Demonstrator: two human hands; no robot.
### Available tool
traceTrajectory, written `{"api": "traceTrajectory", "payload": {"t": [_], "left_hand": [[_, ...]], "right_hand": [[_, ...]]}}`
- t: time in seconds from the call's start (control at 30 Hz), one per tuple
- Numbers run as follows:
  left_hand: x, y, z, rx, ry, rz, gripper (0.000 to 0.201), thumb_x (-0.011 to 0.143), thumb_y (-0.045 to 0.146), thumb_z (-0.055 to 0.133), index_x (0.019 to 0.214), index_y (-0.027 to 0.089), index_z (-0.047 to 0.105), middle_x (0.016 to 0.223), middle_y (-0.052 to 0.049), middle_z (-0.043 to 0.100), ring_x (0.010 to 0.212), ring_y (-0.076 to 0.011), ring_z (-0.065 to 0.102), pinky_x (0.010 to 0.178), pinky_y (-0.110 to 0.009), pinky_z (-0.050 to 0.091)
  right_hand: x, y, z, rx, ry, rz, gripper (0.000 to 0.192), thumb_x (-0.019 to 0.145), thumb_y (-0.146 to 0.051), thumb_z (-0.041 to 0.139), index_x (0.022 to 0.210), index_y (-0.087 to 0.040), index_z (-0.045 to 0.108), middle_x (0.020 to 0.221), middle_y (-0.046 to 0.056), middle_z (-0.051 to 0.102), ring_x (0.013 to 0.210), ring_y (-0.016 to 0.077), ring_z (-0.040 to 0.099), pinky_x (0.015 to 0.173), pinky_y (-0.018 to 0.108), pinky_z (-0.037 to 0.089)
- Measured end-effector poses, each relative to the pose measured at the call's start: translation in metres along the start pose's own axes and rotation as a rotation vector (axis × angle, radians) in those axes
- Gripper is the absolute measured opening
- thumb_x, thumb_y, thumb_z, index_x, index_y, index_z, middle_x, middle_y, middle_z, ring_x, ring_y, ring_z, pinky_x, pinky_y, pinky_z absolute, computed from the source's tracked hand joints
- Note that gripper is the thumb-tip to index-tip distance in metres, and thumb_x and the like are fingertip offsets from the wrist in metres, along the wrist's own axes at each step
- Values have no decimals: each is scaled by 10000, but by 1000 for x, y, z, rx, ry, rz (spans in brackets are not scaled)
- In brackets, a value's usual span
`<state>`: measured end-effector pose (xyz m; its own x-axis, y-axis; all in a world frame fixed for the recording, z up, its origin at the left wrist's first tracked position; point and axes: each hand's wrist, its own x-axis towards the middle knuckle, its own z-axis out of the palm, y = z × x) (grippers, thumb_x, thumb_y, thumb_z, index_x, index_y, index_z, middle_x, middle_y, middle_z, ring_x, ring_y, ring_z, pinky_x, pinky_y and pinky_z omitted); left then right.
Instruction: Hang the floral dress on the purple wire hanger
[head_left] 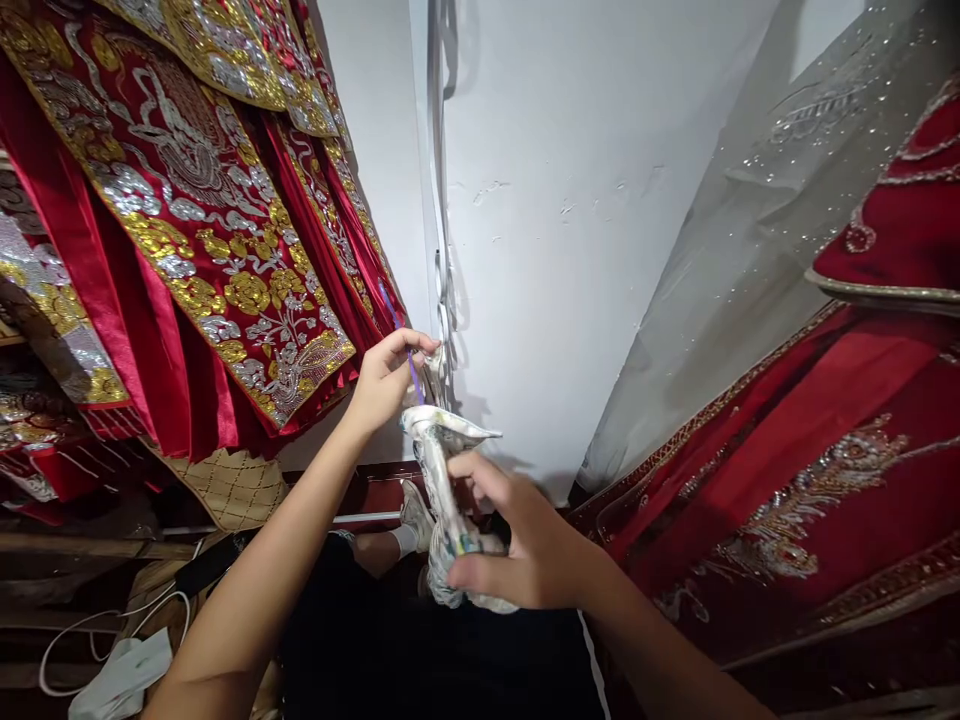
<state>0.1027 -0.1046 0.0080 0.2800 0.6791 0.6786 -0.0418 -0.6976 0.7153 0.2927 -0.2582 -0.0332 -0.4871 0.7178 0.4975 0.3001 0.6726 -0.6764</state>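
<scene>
My left hand [388, 375] is raised against the white wall, its fingers pinched on a thin purple strand [413, 372] at the top of a silver-white embroidered cloth piece [444, 470]. The cloth hangs down in a twisted strip with a little colour low on it. My right hand [517, 545] grips the lower part of that cloth, fingers curled around it. Both forearms reach up from the bottom of the view.
Red satin garments with gold and silver embroidery [202, 220] hang at the left. A red beaded dress [825, 470] under grey sequinned tulle [787, 170] fills the right. A white wall [570, 230] with a hanging chain [444, 290] lies between. White cable [112, 625] lies bottom left.
</scene>
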Motion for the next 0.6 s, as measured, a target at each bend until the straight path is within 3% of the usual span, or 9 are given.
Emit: {"api": "traceTrajectory", "payload": {"t": [0.1, 0.17, 0.23, 0.3, 0.37, 0.47, 0.53, 0.6], "left_hand": [[2, 14, 4, -103, 50, 36, 241, 832, 405, 723, 903, 191, 640, 1008, -90, 706, 1080, -261, 672, 1029, -440, 492], [-1, 27, 6, -164, 55, 57, 260, 798, 406, 761, 869, 198, 621, 957, -71, 689, 1037, -263, 686, 1022, -469, 507], [-6, 42, 10, -223, 46, 60, 278, 767, 392, 787, 850, 205, 599, 904, -51, 664, 994, -263, 697, 1010, -499, 525], [-11, 53, 14, -251, 47, 44, 292, 760, 400, 784, 856, 213, 581, 882, -43, 651, 975, -266, 703, 994, -527, 541], [-11, 57, 15, -241, 60, 22, 291, 781, 427, 751, 903, 222, 583, 945, -56, 667, 1040, -284, 694, 989, -541, 548], [-1, 40, 6, -191, 108, -23, 359, 843, 493, 655, 1111, 265, 585, 1191, -81, 668, 1233, -304, 619, 987, -534, 555], [7, 16, -9, -152, 173, -81, 473, 906, 569, 527, 1315, 333, 493, 1350, -67, 615, 1315, -282, 565, 987, -521, 557], [8, -9, -26, -82, 241, -180, 560, 961, 656, 296, 1447, 384, 348, 1445, -49, 561, 1346, -250, 540, 1003, -513, 545]], "right_hand": [[5, 33, -1, -32, 296, -59, 474, 891, -392, 621, 1335, -285, 496, 1246, 94, 566, 1048, 254, 586, 904, 411, 504], [14, 59, -9, -206, 474, -2, 691, 862, -359, 649, 1482, -288, 354, 1435, 134, 442, 1285, 324, 477, 1062, 507, 427], [29, 81, -19, -411, 477, 30, 983, 788, -323, 714, 1587, -272, 143, 1587, 153, 256, 1460, 385, 266, 1174, 590, 280], [45, 94, -30, -558, 387, -17, 1090, 762, -272, 714, 1611, -264, 30, 1637, 146, 159, 1513, 404, 131, 1208, 623, 174], [60, 99, -39, -611, 309, -116, 1025, 789, -232, 667, 1611, -278, 56, 1591, 146, 267, 1478, 384, 239, 1185, 599, 236], [77, 96, -54, -601, 228, -212, 854, 833, -300, 653, 1579, -288, 238, 1300, 126, 534, 1182, 318, 532, 999, 468, 446], [87, 92, -68, -635, 219, -194, 739, 847, -392, 658, 1526, -278, 388, 1098, 97, 582, 991, 286, 567, 877, 408, 471], [100, 90, -85, -703, 246, -135, 658, 862, -441, 642, 1478, -270, 488, 999, 88, 576, 925, 279, 551, 835, 386, 450]]}}
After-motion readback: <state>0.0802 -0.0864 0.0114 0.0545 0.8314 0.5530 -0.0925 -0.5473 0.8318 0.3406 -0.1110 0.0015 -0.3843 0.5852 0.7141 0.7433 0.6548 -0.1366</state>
